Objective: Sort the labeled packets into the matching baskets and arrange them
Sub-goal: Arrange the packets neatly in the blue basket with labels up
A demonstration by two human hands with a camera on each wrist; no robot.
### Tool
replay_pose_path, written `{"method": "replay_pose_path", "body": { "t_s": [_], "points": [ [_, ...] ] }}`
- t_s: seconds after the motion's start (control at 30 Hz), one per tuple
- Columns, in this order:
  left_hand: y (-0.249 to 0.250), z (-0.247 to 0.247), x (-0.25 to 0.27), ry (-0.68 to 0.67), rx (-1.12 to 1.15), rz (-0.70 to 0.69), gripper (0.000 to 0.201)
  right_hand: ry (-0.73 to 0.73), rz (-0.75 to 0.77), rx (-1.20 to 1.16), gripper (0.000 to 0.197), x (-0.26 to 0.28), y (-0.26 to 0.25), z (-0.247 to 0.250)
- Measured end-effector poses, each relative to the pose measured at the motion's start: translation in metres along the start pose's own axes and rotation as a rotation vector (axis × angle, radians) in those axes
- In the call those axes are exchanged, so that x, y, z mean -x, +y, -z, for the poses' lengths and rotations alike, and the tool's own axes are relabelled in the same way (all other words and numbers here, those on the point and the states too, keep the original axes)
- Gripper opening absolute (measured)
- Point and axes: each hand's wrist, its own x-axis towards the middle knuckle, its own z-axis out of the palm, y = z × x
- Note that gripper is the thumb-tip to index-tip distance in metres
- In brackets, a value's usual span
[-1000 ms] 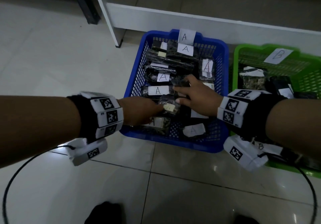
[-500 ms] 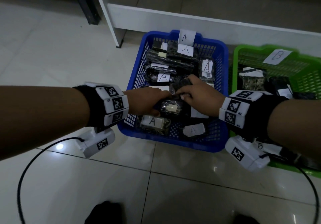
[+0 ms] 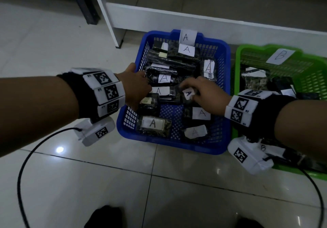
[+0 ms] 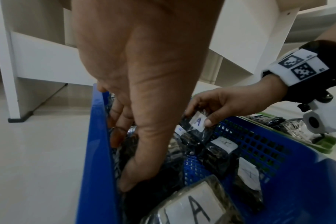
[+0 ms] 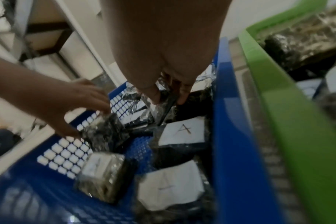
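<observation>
A blue basket (image 3: 177,145) tagged A (image 3: 188,37) holds several dark packets with white A labels. My left hand (image 3: 141,101) reaches in along its left wall, and its thumb and fingers grip a dark packet with a small pale label (image 3: 149,102), also seen in the right wrist view (image 5: 105,130). At the basket's middle my right hand (image 3: 187,90) pinches a small A-labelled packet (image 4: 199,121) by its upper edge, held upright. A green basket (image 3: 247,49) tagged B (image 3: 280,56) stands to the right with a few dark packets in it.
A white shelf unit (image 3: 159,18) stands just behind both baskets, with its upright post (image 3: 106,15) at the blue basket's far left. Black cables (image 3: 23,165) loop over the tiled floor from each wrist. Dark shoe tips (image 3: 104,217) show at the bottom edge.
My left hand has carried the pale-labelled packet from the basket's middle to its left wall. My right hand has raised a small packet, so its A label now faces up.
</observation>
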Motion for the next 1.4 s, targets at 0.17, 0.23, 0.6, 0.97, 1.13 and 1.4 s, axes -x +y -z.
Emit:
{"method": "replay_pose_path", "body": {
  "t_s": [0.17,0.23,0.6,0.97,1.13,1.4],
  "points": [
    [0.0,0.004,-0.004,-0.064,0.017,0.001,0.076,0.101,-0.128,-0.18,0.068,-0.004,0.0,0.002],
    [-0.003,0.007,-0.006,-0.069,0.077,-0.017,0.085,0.12,-0.159,-0.226,0.056,-0.009,0.002,0.004],
    [0.001,0.004,-0.014,0.028,0.597,-0.247,0.05,-0.041,-0.082,-0.23,0.04,-0.008,-0.011,0.011],
    [0.03,0.024,-0.006,0.26,0.371,-0.186,0.057,-0.126,-0.033,0.036,0.029,-0.005,-0.007,0.014],
    [0.049,0.036,-0.003,0.531,0.59,-0.011,0.046,0.019,-0.115,-0.151,0.021,-0.003,0.0,0.038],
    [0.101,0.03,-0.021,0.144,0.756,-0.215,0.044,0.051,-0.144,-0.08,0.019,0.005,0.018,0.058]
  ]
}}
